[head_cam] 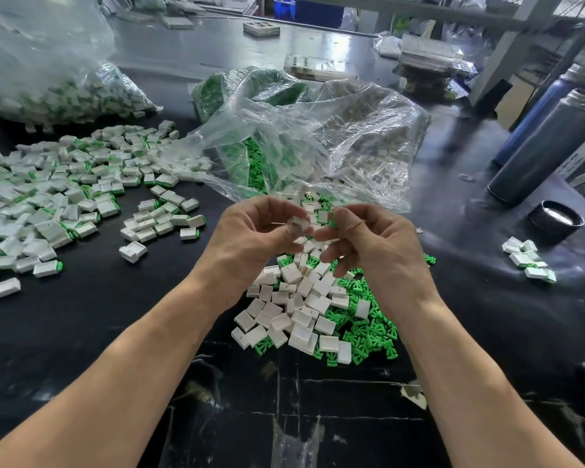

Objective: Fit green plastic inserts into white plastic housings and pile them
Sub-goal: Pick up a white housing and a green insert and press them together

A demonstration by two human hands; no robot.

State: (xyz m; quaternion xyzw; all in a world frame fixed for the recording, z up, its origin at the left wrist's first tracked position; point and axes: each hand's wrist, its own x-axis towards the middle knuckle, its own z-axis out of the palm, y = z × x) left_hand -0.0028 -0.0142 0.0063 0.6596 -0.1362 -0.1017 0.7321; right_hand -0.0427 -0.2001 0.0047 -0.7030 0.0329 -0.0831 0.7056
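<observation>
Left hand pinching white housing, frame centre. Right hand pinching green insert just beside. Loose parts heap below on black table.

Matt white plastic housings, green plastic inserts, crinkled clear bag, glossy black table

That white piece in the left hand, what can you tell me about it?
The white housing is a small boxy shell of what looks like matte white plastic, with flat faces and squared edges. The left hand pinches it at the fingertips, tilted, above the loose heap of white and green parts on the dark table. No green shows on it, so it seems unfilled. The right hand holds a green insert beside it.
</observation>
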